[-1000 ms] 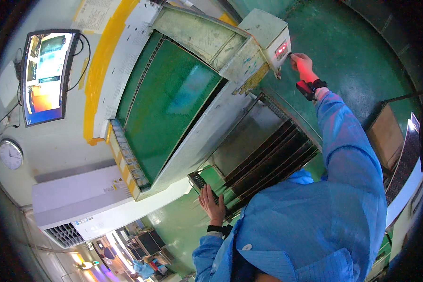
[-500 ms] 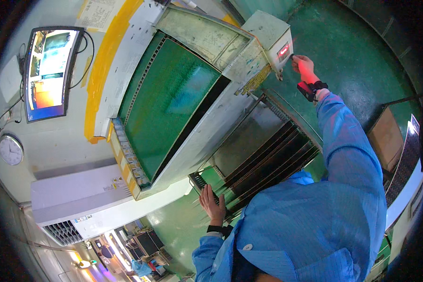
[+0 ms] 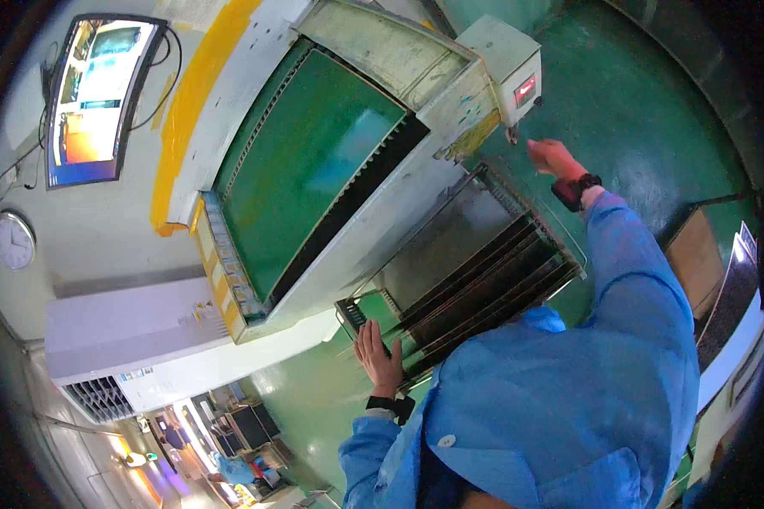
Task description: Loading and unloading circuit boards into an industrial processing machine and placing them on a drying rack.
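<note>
My right hand (image 3: 554, 158) is in the air just below a grey control box (image 3: 502, 64) with a red lit display (image 3: 525, 89). It is apart from the box's dark knob (image 3: 538, 102); its fingers reach leftward and nothing shows in them. My left hand (image 3: 379, 358), fingers stretched, rests at the near left end of a rack (image 3: 367, 307) holding several dark upright panels (image 3: 475, 288). Beyond the rack, a large green panel (image 3: 314, 170) lies in the opening of a pale machine, a dark gap along its near edge.
A lit monitor (image 3: 102, 102) and a round clock (image 3: 14, 240) hang on the left wall. A white air conditioner (image 3: 136, 331) stands below them. A brown board (image 3: 696, 259) leans at the right. Green floor (image 3: 637, 110) spreads beyond my right hand.
My right hand has let go of the control box's knob and drawn back toward me. The dark gap along the green panel looks wider, with a toothed edge showing. My left hand stays at the rack.
</note>
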The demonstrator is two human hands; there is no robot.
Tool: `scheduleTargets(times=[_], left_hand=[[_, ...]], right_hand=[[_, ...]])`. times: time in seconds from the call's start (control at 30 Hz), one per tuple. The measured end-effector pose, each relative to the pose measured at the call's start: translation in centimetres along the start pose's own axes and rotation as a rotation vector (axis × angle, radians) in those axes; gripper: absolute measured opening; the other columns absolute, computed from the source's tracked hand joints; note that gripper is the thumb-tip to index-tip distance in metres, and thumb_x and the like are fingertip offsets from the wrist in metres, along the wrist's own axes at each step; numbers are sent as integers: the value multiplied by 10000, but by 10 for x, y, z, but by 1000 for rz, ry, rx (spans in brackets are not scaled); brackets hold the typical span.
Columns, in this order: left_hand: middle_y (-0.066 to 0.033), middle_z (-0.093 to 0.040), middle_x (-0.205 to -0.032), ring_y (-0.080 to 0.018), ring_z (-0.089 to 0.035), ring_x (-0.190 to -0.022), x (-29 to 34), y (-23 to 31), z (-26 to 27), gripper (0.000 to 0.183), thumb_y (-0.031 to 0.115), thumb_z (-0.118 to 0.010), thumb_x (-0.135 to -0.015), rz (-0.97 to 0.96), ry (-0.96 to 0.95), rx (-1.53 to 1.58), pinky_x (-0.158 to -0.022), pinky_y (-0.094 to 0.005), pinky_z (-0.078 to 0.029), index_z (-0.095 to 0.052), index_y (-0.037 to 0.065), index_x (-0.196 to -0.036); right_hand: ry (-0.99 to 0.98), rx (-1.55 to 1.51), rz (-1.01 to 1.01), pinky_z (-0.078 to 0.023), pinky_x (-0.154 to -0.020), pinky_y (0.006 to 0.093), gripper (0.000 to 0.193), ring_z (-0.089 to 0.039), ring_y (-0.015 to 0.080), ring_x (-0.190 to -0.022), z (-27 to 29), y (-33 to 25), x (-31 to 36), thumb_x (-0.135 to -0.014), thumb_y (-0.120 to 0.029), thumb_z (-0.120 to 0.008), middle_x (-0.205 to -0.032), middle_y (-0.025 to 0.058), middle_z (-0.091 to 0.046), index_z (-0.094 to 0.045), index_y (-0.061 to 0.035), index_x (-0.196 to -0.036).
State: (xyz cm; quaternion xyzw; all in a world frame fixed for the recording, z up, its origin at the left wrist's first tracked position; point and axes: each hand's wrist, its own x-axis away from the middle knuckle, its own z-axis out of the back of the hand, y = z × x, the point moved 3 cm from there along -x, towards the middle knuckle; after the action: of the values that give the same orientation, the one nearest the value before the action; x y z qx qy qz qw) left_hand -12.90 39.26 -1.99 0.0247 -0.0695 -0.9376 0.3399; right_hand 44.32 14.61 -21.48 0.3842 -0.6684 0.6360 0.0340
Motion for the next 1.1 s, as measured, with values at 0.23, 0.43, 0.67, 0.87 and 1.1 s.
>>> scheduleTargets(times=[0.23, 0.43, 0.67, 0.87, 1.1], left_hand=[[-147, -488, -1583, -365, -406, -1489, -3, 0, 1, 722, 418, -661, -972, -52, 21, 20, -1247, -563, -220, -448, 95, -1582], [-141, -515, -1556, -352, -420, -1476, 0, 0, 1, 730, 429, -689, -945, -36, 42, -10, -1245, -570, -237, -482, 90, -1558], [-140, -541, -1527, -371, -458, -1445, 5, -1, 0, 705, 465, -689, -952, -60, 95, 15, -1224, -583, -270, -516, 94, -1526], [-134, -563, -1499, -363, -459, -1442, 11, 0, -1, 710, 468, -688, -950, -42, 102, 33, -1233, -575, -256, -512, 102, -1532], [-128, -582, -1469, -365, -484, -1409, 11, -11, -4, 690, 480, -676, -961, -74, 158, 74, -1221, -586, -268, -523, 104, -1519]], right_hand=[[-296, 60, -117, -410, -571, 251, 405, -554, 73, -676, 23, 69, 75, -987, -517, -706, -818, -54, -612, -691, -113, -992], [-133, 84, -156, -422, -571, 258, 380, -567, 76, -734, 28, 109, 127, -1029, -459, -675, -891, -42, -626, -689, -92, -1125], [-69, 112, -158, -489, -664, 276, 522, -616, 116, -802, 44, 99, 174, -1052, -475, -630, -999, -12, -672, -632, -98, -1413], [-114, 45, -172, -556, -717, 323, 514, -674, 163, -903, 36, 89, 191, -1050, -440, -656, -1197, 27, -721, -611, -96, -1428], [-117, -42, -44, -558, -794, 344, 605, -686, 178, -1022, 31, 118, 176, -1030, -402, -703, -1259, 28, -708, -544, -84, -1521]])
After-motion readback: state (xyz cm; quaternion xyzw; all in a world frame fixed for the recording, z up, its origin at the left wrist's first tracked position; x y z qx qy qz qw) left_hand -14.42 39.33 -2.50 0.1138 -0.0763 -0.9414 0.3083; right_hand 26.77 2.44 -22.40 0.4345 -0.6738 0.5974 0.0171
